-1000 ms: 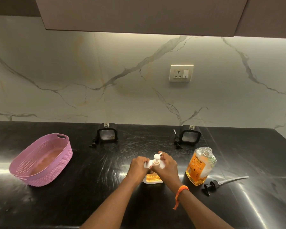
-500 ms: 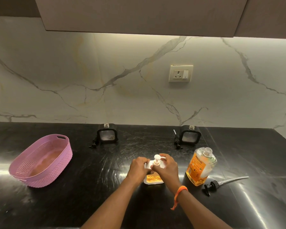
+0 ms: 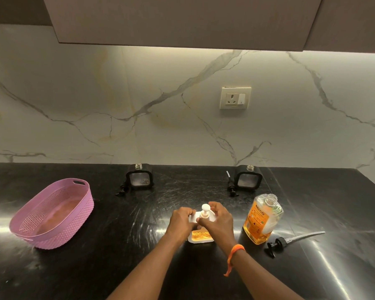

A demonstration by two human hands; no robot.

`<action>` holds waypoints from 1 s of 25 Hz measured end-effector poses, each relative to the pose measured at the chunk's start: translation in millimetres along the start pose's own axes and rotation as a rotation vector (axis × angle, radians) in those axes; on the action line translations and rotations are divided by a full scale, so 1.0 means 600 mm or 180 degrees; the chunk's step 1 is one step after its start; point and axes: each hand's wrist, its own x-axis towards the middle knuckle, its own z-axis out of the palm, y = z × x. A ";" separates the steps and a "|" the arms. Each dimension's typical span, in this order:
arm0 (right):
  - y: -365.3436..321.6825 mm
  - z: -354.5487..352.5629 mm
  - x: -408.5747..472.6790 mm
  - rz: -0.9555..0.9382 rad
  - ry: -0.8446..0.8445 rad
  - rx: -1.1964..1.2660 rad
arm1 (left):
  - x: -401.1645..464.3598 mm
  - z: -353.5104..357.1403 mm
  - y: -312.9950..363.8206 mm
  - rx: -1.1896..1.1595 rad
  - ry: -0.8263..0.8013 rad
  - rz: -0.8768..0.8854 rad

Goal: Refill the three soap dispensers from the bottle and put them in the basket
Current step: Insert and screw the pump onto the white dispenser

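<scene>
A white soap dispenser (image 3: 200, 233) with amber liquid showing in its front window is stood near the front middle of the black surface (image 3: 117, 224). Its upper left shoulder is gripped by the curled fingers of the left hand (image 3: 180, 219), while the collar of its white pump (image 3: 205, 210) is pinched by the fingers of the right hand (image 3: 217, 221), on whose wrist an orange band (image 3: 234, 254) is worn. Just to the right, the refill bottle (image 3: 261, 219) of orange soap is stood upright with its neck uncapped, and its black pump (image 3: 290, 242) is laid on the surface beside it. Two black dispensers are placed well apart at the back against the marble wall, the left one (image 3: 139, 176) and the right one (image 3: 249, 176), each with an open neck and a black pump laid at its left side. The pink basket (image 3: 78, 215) is set at the far left of the surface. A wall socket (image 3: 235, 98) is seen above
</scene>
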 end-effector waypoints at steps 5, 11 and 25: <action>0.002 -0.006 0.007 -0.0111 -0.0092 -0.0316 | 0.004 0.001 -0.001 0.0087 0.0019 -0.0073; -0.008 0.005 0.001 -0.0132 0.0149 -0.0467 | 0.003 -0.001 0.002 0.0059 -0.0004 -0.0061; -0.011 -0.001 -0.009 -0.0273 0.0081 -0.0404 | 0.001 -0.012 0.010 0.0227 -0.0086 0.0111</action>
